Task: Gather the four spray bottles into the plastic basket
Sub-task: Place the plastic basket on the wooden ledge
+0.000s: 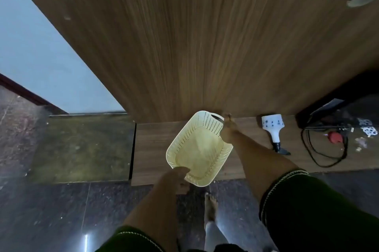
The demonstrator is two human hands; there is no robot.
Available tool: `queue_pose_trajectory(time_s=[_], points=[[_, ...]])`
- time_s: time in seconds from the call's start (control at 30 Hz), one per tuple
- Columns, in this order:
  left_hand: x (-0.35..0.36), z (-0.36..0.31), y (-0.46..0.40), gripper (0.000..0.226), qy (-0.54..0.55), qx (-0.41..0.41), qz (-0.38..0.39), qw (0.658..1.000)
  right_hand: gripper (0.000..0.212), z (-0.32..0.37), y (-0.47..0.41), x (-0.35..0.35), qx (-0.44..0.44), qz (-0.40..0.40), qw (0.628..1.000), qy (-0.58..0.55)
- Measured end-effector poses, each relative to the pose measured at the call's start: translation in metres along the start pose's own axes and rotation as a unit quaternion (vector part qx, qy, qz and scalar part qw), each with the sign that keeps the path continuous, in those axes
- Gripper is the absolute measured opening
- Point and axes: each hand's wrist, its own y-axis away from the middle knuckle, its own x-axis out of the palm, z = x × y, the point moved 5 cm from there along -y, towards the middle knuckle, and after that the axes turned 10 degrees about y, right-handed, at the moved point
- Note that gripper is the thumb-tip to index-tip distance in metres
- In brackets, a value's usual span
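A cream plastic basket [196, 149] with perforated walls is held over a low wooden ledge [151, 149], tilted and with nothing inside. My left hand [176, 178] grips its near rim. My right hand [228, 130] holds the far rim by the handle slot. A white spray bottle [272, 123] with small blue dots and a black nozzle lies on its side on the ledge, to the right of the basket and apart from my right hand. No other spray bottle is in view.
A tall wooden panel [205, 36] rises right behind the ledge. Black cables [324, 149], a red object [335, 137] and small scraps lie on the ledge at the right. Dark stone floor [61, 210] and my bare foot [210, 204] are below.
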Motion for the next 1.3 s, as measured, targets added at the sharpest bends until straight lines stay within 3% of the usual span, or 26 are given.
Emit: queue_pose_trajectory(time_s=[0.2,0.33,0.43,0.6,0.77,0.87,1.3], points=[[-0.007,-0.02,0.001,0.03,-0.001,0.015,-0.04,0.999,0.066,0.009,-0.004,-0.001,0.023,0.041,0.998,-0.039],[-0.016,-0.032,-0.005,0.043,0.002,0.041,-0.059,0.997,0.063,0.006,-0.007,0.001,0.03,0.027,0.999,-0.033],[-0.022,-0.043,-0.007,0.034,-0.008,0.079,-0.083,0.993,0.059,0.002,-0.003,0.003,0.043,0.016,0.999,-0.025],[-0.033,-0.064,-0.003,0.059,0.026,0.143,-0.155,0.977,0.064,-0.011,0.004,0.016,0.093,0.001,0.992,-0.091],[-0.037,-0.086,-0.001,0.083,0.038,0.216,-0.13,0.967,0.06,-0.022,0.017,0.029,0.128,-0.028,0.988,-0.087],[-0.041,-0.097,-0.01,0.093,-0.024,0.217,-0.127,0.968,0.055,-0.026,0.028,0.039,0.148,-0.043,0.985,-0.073],[-0.056,-0.059,0.013,0.094,-0.152,0.208,-0.175,0.95,0.045,-0.028,0.067,0.061,0.116,-0.051,0.983,-0.132]])
